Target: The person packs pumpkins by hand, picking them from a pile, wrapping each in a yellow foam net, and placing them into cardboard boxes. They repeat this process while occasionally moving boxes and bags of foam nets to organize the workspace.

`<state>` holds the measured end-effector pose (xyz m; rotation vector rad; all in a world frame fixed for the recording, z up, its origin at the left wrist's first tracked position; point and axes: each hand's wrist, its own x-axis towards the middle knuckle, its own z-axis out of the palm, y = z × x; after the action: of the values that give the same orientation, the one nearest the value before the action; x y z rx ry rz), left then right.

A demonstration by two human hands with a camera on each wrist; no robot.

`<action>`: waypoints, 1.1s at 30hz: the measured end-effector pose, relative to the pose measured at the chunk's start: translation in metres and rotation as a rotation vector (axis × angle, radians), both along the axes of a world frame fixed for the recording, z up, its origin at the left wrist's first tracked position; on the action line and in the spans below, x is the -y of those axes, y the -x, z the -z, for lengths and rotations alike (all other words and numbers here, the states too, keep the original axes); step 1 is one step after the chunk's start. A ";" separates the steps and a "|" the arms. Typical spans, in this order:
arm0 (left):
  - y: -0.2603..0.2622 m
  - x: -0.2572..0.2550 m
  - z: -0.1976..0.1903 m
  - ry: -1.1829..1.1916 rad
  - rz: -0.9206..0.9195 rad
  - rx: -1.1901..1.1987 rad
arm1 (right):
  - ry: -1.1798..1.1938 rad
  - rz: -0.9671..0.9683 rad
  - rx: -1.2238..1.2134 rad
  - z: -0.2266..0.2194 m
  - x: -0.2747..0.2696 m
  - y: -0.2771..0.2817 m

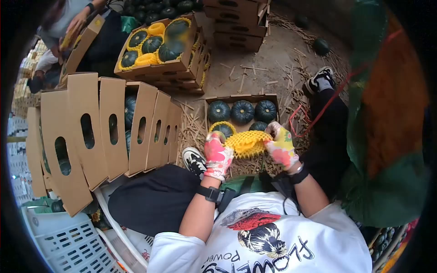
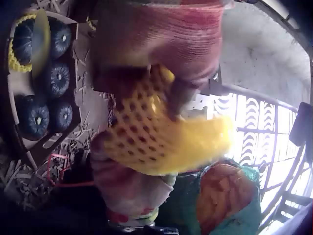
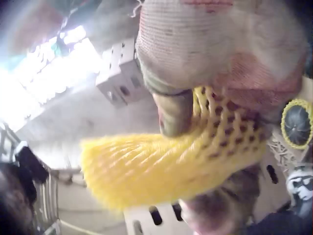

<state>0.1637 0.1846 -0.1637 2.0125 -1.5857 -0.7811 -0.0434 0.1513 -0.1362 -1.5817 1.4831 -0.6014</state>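
Both gloved hands grip a yellow foam net [image 1: 248, 144] [image 2: 146, 132] [image 3: 166, 166], stretched between them above the near edge of a shallow cardboard box [image 1: 241, 97]. The left hand [image 1: 218, 156] [image 3: 220, 210] pinches one side, and the right hand [image 1: 283, 148] [image 2: 132, 188] pinches the other. In the box lie several dark green squashes [image 1: 242, 112] [image 2: 59, 78]. One squash at the near left [image 1: 223, 130] [image 3: 297, 123] has a yellow net around it. Another, at the near right [image 1: 258, 126], is partly hidden behind the net and the right hand.
Upright cardboard boxes [image 1: 107, 127] lean in a row at the left. Stacked boxes with netted squashes [image 1: 152, 44] stand behind. White plastic crates [image 1: 68, 236] are at the lower left, a green sack [image 1: 371, 191] at the right. Red string [image 1: 314, 120] hangs near the right leg.
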 end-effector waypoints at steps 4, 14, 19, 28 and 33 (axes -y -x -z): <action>-0.002 0.000 0.013 -0.273 0.005 -1.313 | 0.320 -0.330 -0.168 0.029 0.016 -0.037; -0.047 0.017 0.063 -0.092 -0.364 -0.553 | 0.088 -0.429 -0.830 0.143 0.114 -0.171; -0.059 0.024 0.082 -0.026 -0.695 -1.035 | 0.036 -0.345 -0.414 0.116 0.121 -0.142; -0.047 0.030 0.015 0.183 -0.327 -1.192 | 0.237 -0.022 0.255 0.035 0.062 -0.124; -0.025 0.009 -0.047 0.052 -0.072 -1.494 | -0.003 -0.069 0.691 0.035 0.030 -0.084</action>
<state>0.1888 0.1751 -0.1168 0.8316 -0.5811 -1.5936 0.0410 0.1210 -0.1717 -1.2311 0.9032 -0.9811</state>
